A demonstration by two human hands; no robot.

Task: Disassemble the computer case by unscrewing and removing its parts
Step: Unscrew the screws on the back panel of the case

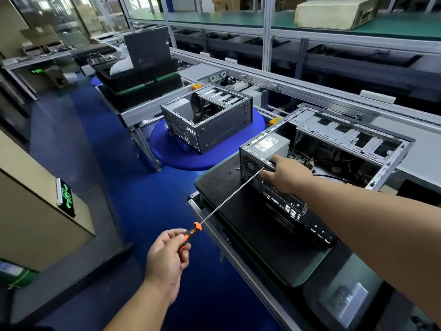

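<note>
I can't see the screwdriver [224, 203] tip; my right hand [285, 174] covers it against the computer case [334, 149]. The power supply [268, 144] label is too small to read.

Open computer case [334, 149] on black mat [250, 211]

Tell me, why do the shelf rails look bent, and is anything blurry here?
Head view: the wide-angle lens bows the shelf rails near the edges; the left hand and screwdriver look sharp enough, the far background at upper left is soft, and the glass partition at left carries pale reflections.
</note>
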